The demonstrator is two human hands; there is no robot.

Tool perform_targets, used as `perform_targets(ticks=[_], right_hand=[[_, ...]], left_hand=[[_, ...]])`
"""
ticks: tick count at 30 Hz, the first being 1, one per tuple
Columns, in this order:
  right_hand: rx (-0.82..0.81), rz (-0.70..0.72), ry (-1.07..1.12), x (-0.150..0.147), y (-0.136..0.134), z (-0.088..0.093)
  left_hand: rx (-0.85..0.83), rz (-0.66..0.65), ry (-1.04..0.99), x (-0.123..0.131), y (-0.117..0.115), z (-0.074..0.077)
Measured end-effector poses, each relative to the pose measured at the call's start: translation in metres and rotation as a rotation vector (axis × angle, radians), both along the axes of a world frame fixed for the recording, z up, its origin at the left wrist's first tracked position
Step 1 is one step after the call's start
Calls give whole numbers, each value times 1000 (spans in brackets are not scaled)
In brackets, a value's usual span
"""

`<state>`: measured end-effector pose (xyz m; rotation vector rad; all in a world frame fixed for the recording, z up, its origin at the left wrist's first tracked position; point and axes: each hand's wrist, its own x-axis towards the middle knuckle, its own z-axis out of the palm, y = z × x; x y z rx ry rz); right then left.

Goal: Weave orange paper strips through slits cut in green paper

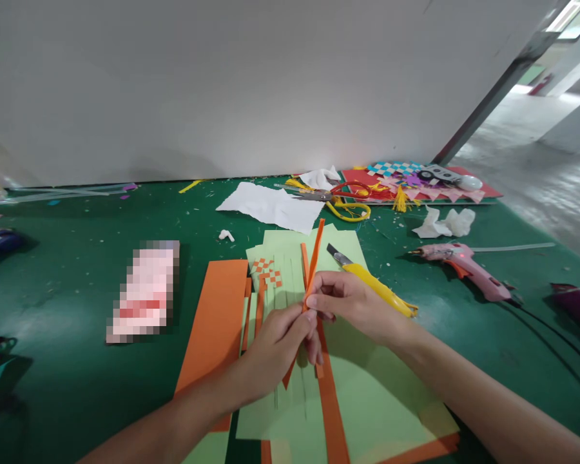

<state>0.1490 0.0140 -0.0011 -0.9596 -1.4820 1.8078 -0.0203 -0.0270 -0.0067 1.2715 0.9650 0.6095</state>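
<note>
Both hands meet over light green paper sheets (386, 386) at the lower middle. A narrow orange paper strip (315, 254) stands up from between the fingers, pinched by my left hand (280, 341) and my right hand (341, 299). Its lower end shows below my left hand. More orange strips lie under the hands, one running to the bottom edge. Slits are cut in the green paper, and a small orange-and-white checkered piece (265, 270) rests at its upper left. Left of it lies an orange sheet (212, 322). A yellow utility knife (377, 287) lies beside my right hand.
Scissors (350, 200) and white paper (270, 203) lie near the wall. A pink glue gun (478, 274) with its cord is at the right, below crumpled tissue (444, 222). A red board (488, 187) holds decorations. A blurred-out pink object (145, 290) and a white earbud (226, 235) are at left.
</note>
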Motion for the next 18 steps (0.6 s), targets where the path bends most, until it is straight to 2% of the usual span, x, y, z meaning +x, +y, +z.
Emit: perform_targets(ticks=[12,18], right_hand=[[31,-57,-5,-2,-2,1],[-7,8,-16,-1,-1,3]], left_hand=[[-20,0,-19,0,-1,-3],[-12,10,-15,0,-1,-3]])
